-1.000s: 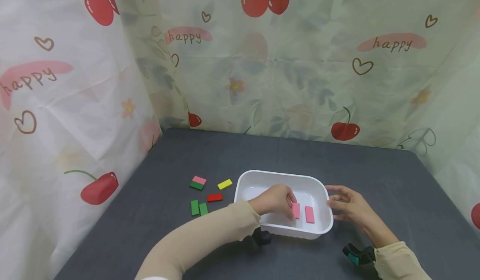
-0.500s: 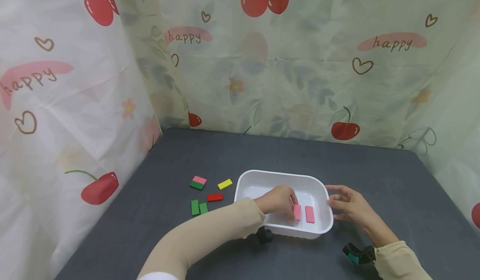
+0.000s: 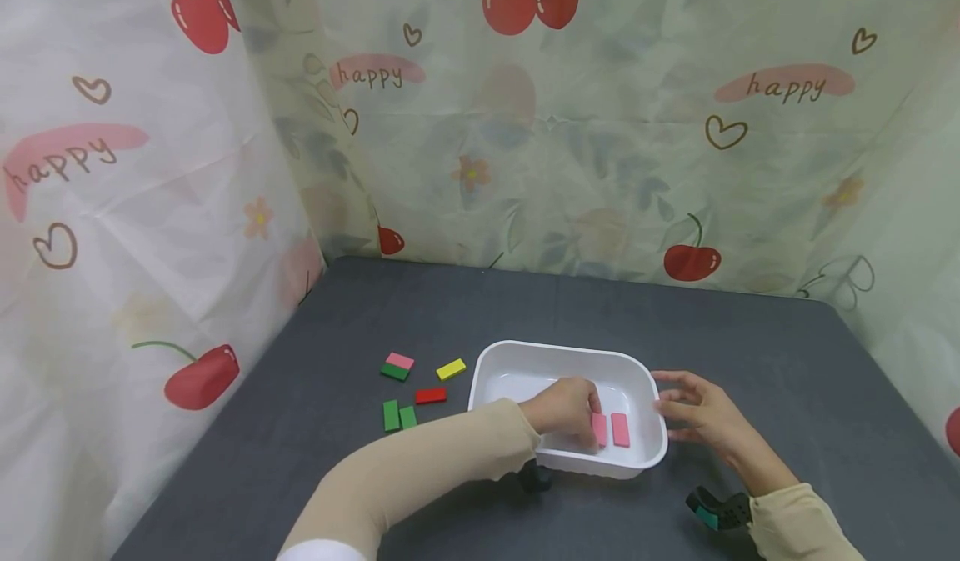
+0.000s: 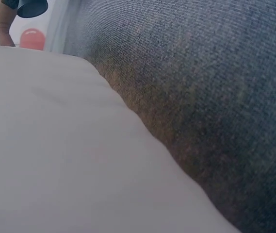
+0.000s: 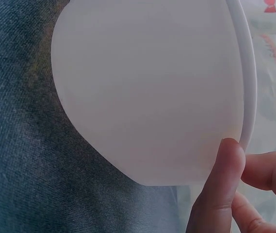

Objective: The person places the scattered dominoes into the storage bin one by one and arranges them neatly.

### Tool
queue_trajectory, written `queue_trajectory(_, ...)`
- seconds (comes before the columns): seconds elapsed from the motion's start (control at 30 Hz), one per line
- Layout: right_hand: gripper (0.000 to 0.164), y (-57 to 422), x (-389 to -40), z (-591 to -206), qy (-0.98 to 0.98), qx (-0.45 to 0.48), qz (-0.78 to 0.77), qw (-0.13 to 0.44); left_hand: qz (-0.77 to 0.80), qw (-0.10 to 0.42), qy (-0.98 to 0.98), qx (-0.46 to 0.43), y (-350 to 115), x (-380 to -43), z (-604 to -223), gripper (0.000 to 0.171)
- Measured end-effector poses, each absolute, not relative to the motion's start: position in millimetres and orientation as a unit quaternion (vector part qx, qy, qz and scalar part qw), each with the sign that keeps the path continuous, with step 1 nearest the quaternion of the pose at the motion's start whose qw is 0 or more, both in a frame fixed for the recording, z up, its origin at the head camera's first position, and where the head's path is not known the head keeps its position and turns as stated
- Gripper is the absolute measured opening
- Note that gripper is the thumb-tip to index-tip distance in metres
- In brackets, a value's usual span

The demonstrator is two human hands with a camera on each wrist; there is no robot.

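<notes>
Inside the white plastic tub (image 3: 510, 346), my left hand (image 3: 564, 408) pinches a small pink block (image 3: 599, 429), its fingers partly covering it. Just to the right of that block, a second pink block (image 3: 620, 429) lies on the tub floor. My right hand (image 3: 697, 411) is at the tub's right end, fingers loosely extended. In the right wrist view, the right thumb (image 5: 227, 162) presses the outer wall by the rim. The tub wall (image 4: 79, 141) fills much of the left wrist view and hides the left fingers there.
Left of the tub on the dark table (image 3: 360, 294) lie a yellow block (image 3: 451, 369), a red block (image 3: 431, 396), a pink block (image 3: 401, 361) against a dark green block (image 3: 395, 372), and two green blocks (image 3: 392, 416). A patterned curtain (image 3: 600, 169) stands behind.
My left hand has slid slightly right inside the tub with the pink block, narrowing the gap to the other pink block. My right hand has stayed at the tub's end.
</notes>
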State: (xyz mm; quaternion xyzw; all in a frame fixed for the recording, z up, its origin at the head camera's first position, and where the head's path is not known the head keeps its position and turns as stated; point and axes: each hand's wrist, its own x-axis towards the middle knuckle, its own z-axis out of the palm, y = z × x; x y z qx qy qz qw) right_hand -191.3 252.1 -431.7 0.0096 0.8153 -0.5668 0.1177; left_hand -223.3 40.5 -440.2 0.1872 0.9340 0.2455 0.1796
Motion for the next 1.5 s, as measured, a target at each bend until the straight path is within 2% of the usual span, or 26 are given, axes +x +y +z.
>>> queue_trajectory(1.03,0.063,248.7,-191.3,-430.7,0.819,0.016,-0.561,0.122,0.258,0.155,0.936,0.182,46.8,-222.9,-445.4,0.035)
queue_trajectory(1.5,0.063,247.8,-193.2,-432.8,0.825,0.025,-0.552,0.118,0.255,0.162,0.938,0.172,48.2,-221.4,-443.3,0.034)
